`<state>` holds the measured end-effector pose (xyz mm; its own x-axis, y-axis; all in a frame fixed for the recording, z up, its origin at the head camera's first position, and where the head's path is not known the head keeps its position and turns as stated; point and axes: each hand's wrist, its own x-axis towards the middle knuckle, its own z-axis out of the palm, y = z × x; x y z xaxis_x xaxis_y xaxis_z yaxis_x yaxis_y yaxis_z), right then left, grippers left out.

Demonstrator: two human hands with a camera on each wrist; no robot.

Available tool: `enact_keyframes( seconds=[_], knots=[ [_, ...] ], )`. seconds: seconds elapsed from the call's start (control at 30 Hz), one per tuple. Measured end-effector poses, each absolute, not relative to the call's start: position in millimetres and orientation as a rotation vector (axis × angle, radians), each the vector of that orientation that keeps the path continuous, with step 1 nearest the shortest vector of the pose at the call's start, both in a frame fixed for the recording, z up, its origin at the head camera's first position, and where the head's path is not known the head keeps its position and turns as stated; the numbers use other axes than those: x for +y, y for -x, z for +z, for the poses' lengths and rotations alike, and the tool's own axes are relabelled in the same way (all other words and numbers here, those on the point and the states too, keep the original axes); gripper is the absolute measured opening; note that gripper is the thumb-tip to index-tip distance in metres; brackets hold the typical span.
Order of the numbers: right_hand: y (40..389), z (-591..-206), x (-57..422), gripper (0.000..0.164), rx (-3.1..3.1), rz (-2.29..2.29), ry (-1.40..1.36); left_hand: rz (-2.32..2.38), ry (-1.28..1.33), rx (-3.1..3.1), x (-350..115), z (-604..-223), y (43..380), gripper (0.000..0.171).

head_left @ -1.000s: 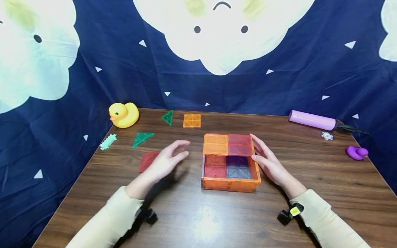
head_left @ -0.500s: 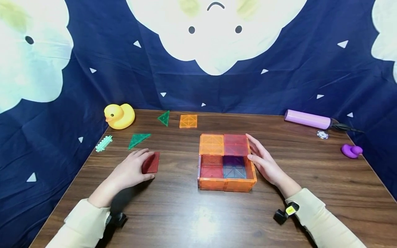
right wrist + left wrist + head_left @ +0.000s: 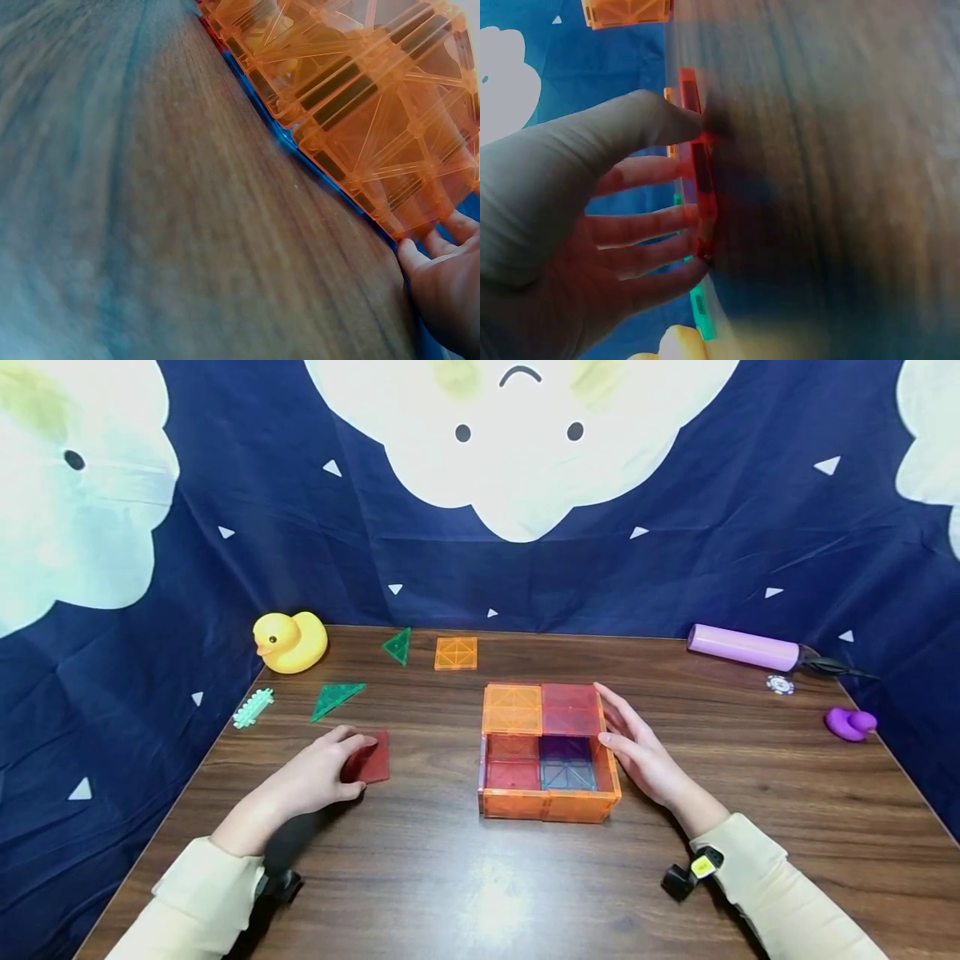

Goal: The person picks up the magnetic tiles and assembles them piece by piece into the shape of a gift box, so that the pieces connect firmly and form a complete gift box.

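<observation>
My left hand (image 3: 315, 770) grips a red square magnetic tile (image 3: 376, 757) low at the table's left. In the left wrist view the thumb lies on one side of the red tile (image 3: 703, 174) and the fingertips meet its edge. A box of translucent magnetic tiles (image 3: 551, 805) stands at the middle, half roofed by an orange and a red tile, its front half uncovered. My right hand (image 3: 643, 756) rests against the box's right side, fingers fairly straight, thumb near the roof's front corner. In the right wrist view, fingertips touch the orange wall (image 3: 375, 142).
Two green triangle tiles (image 3: 335, 700) and an orange square tile (image 3: 456, 653) lie toward the back left. A yellow duck (image 3: 291, 643) and a mint-coloured piece (image 3: 253, 707) sit at far left. A lilac cylinder (image 3: 742, 647), poker chip (image 3: 780, 684) and purple duck (image 3: 850, 724) are at right.
My left hand has moved left from beside the box to the red tile and taken hold of it. The tile tilted up, then lowered slightly. My right hand stays at the box.
</observation>
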<state>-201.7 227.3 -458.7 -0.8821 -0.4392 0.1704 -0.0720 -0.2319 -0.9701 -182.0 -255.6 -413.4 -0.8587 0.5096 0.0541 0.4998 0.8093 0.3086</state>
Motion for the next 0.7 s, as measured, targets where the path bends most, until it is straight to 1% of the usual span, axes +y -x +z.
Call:
enact_keyframes(
  seconds=[0.23, 0.43, 0.57, 0.7],
  knots=[
    [202, -457, 227, 0.070, 1.800, -2.191, 0.566, 0.477, -0.877, 3.033, -239, -418, 185, 0.059],
    [202, -455, 226, 0.071, 1.802, -2.195, 0.561, 0.600, -0.922, 3.053, -214, -408, 184, 0.059],
    [201, -454, 226, 0.071, 1.800, -2.202, 0.563, 0.755, -1.074, 3.039, -194, -399, 183, 0.058],
    [201, -455, 226, 0.071, 1.797, -2.207, 0.565, 0.869, -1.329, 3.006, -172, -392, 180, 0.059]
  ],
)
